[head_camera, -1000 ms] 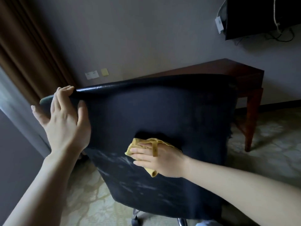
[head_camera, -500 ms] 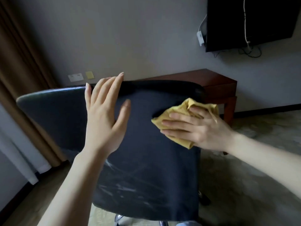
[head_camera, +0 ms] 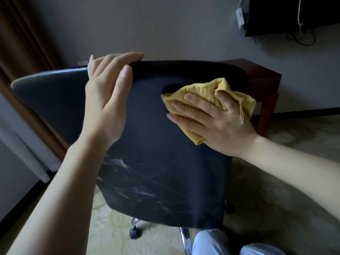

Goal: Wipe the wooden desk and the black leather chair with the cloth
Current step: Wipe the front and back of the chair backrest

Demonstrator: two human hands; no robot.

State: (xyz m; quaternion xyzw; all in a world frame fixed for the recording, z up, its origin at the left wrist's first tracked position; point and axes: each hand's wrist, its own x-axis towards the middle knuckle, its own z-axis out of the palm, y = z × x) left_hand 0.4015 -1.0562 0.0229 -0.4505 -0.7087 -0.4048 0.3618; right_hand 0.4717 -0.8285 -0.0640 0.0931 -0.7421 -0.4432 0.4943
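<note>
On the rear face of the black leather chair (head_camera: 161, 144), near its upper right corner, the yellow cloth (head_camera: 198, 91) lies flattened under the right hand (head_camera: 217, 122). The fingers are spread straight and press the fabric to the leather, and a fold bunches up between thumb and forefinger. Half a second ago the cloth sat in much the same spot, and a second ago it was lower, near the middle of the backrest. The left hand (head_camera: 108, 92) has changed more. Half a second ago it lay flat and upright against the back. Now its fingers are hooked over the top edge left of centre, with the thumb set against the near face, so it grips the chair's rim. Pale streaks (head_camera: 128, 166) show on the lower part of the backrest, below both hands. A castor (head_camera: 135, 233) and a chrome leg show under the chair, with light blue trouser knees (head_camera: 211, 243) just beside them. Behind the chair's right corner stands the wooden bench (head_camera: 261, 78), dark red-brown. Above the bench, on the grey wall, hangs a black television (head_camera: 294, 13) with cables trailing from it. A brown curtain (head_camera: 27, 52) hangs to the chair's left, and patterned pale carpet (head_camera: 276, 190) spreads beneath it.
</note>
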